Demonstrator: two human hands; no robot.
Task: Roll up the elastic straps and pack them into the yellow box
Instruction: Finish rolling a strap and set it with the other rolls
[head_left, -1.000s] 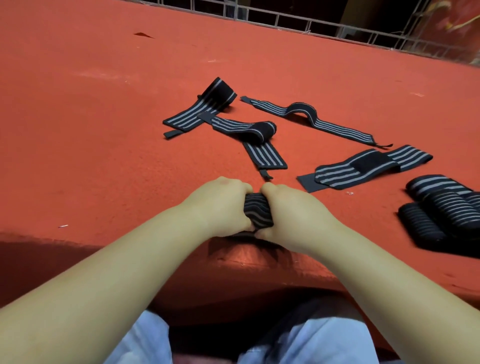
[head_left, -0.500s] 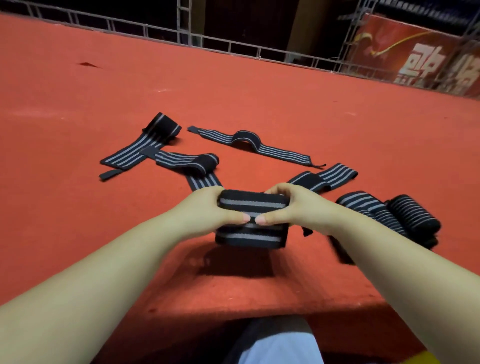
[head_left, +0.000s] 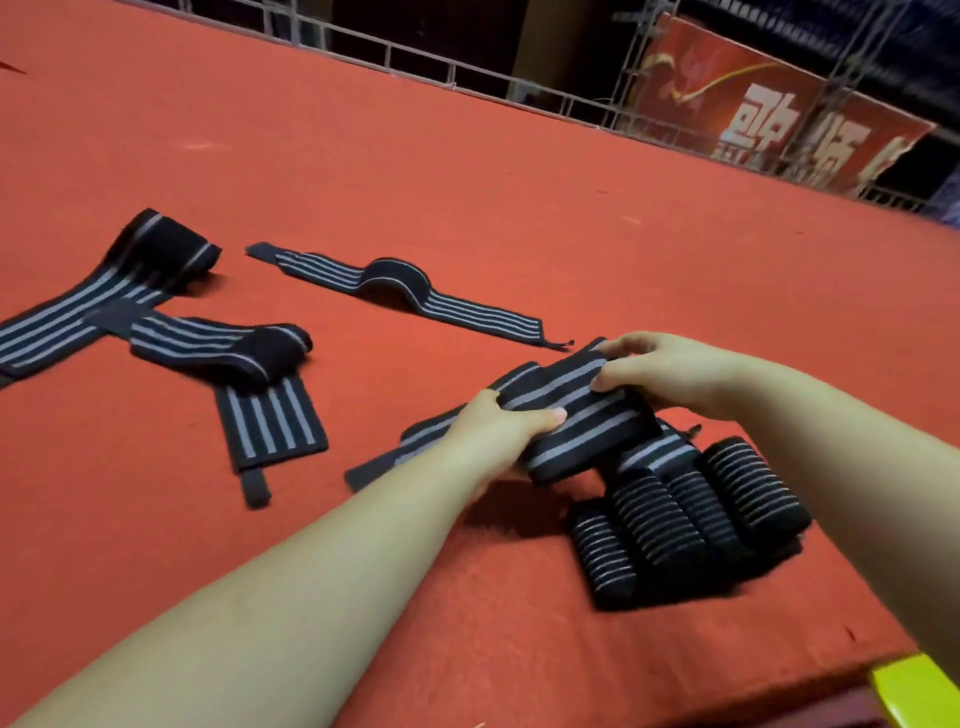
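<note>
A rolled black strap with grey stripes (head_left: 582, 421) is held between both hands just above the red surface. My left hand (head_left: 498, 431) grips its near left end and my right hand (head_left: 670, 374) holds its far right end. It hangs over a flat unrolled strap (head_left: 415, 441) and next to a cluster of several finished rolls (head_left: 675, 525). Three more unrolled straps lie to the left: one partly rolled at the far left (head_left: 130, 280), one crossing it (head_left: 223, 348) and a long one with a hump (head_left: 395, 286). A corner of the yellow box (head_left: 919, 691) shows at the bottom right.
The red carpeted platform (head_left: 467, 171) stretches far back to a metal railing (head_left: 467, 67). A red banner with white characters (head_left: 769, 119) hangs beyond it on the right. The platform's near edge runs along the bottom right by the yellow box.
Both hands carried the rolled strap from the near middle of the platform to the right, up to the cluster of finished rolls. The view swung right, and the yellow box's corner came into sight.
</note>
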